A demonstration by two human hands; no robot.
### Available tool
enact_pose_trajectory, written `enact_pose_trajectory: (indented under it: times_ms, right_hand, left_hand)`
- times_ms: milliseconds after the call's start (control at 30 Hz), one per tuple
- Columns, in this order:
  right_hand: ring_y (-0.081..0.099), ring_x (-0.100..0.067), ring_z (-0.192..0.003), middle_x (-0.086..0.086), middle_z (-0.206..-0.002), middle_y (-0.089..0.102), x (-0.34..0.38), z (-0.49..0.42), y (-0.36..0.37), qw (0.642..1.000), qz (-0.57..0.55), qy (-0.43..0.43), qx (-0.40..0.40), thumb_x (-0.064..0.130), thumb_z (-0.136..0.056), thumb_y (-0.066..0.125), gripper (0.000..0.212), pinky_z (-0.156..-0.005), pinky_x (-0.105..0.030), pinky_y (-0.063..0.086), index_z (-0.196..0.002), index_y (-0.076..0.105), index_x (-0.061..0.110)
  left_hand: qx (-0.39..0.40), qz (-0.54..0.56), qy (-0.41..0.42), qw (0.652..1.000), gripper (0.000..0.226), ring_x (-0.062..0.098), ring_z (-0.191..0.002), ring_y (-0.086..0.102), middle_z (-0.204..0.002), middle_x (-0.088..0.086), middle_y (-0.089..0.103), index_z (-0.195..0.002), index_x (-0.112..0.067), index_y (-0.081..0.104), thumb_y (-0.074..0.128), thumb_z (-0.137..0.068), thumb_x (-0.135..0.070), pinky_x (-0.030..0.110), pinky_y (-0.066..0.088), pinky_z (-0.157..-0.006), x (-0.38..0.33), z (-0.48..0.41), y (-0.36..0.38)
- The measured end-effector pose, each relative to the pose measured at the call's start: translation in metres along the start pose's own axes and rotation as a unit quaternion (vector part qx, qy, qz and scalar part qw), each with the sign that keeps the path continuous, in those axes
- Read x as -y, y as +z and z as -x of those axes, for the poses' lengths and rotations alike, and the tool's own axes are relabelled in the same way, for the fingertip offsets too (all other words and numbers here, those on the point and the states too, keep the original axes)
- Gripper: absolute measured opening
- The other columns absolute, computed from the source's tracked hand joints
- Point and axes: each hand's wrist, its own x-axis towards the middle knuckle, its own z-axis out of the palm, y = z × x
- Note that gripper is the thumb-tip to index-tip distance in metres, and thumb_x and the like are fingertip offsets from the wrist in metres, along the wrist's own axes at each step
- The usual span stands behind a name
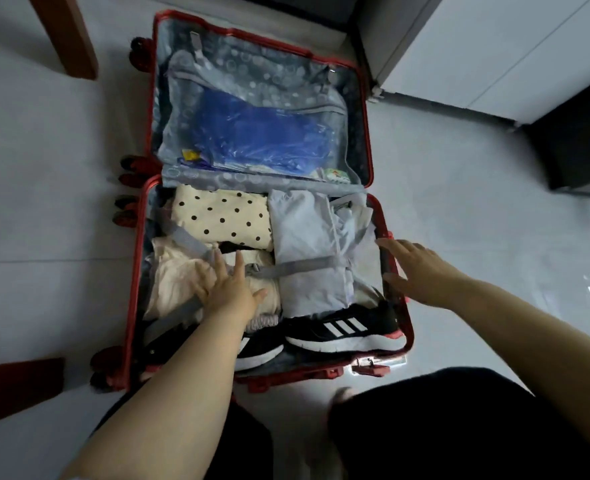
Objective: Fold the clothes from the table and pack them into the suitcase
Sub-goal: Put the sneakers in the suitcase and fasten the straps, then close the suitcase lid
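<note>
Both hands are flat and hold nothing: left hand (229, 289) presses a folded cream garment (175, 275) inside the open red hard-shell suitcase (135, 271), and right hand (421, 271) hovers at its right rim. A folded polka-dot top (220, 216) and a pale blue garment (304, 244) lie packed inside too.

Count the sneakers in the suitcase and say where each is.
2. The right sneaker lies at the near edge of the suitcase; the left sneaker beside it, partly under the left forearm. More may be hidden.

Head camera looks steeply down, close above the open suitcase (369, 140).
</note>
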Motion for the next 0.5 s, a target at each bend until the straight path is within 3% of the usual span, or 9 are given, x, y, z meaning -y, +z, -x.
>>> enact_pose_trajectory:
  times_ms: [133,367,500]
  right_hand:
    - [0.049,-0.025,-0.121,-0.005,-0.145,0.037,-0.017,-0.008,-0.02,0.998,-0.057,-0.004,0.031,0.027,-0.095,0.049,0.055,-0.102,-0.04,0.041,-0.143,0.025,0.024]
    - [0.051,-0.023,-0.113,-0.008,-0.134,0.045,-0.07,-0.104,-0.01,0.988,-0.14,-0.069,0.014,0.025,-0.092,0.054,0.055,-0.09,-0.027,0.038,-0.14,0.028,0.023]
    - [0.049,-0.026,-0.118,-0.007,-0.136,0.043,-0.117,-0.174,-0.022,0.985,-0.139,-0.099,0.002,0.029,-0.089,0.059,0.059,-0.098,-0.034,0.04,-0.14,0.031,0.022]
  left_hand:
    - [-0.057,-0.001,0.033,0.998,0.08,0.04,-0.14,-0.018,-0.156,0.005,-0.018,-0.148,-0.033,-0.004,0.039,-0.087,-0.062,0.057,-0.003,-0.114,-0.021,-0.001,0.004]
    - [-0.128,-0.001,0.122,0.984,0.073,0.025,-0.144,-0.012,-0.158,-0.001,-0.006,-0.146,-0.035,-0.009,0.038,-0.093,-0.051,0.048,-0.008,-0.114,-0.075,-0.02,0.006]
    - [-0.12,-0.044,0.131,0.983,0.071,0.02,-0.144,-0.009,-0.158,-0.005,-0.002,-0.146,-0.036,-0.009,0.037,-0.093,-0.051,0.044,-0.008,-0.115,-0.13,-0.061,0.007]
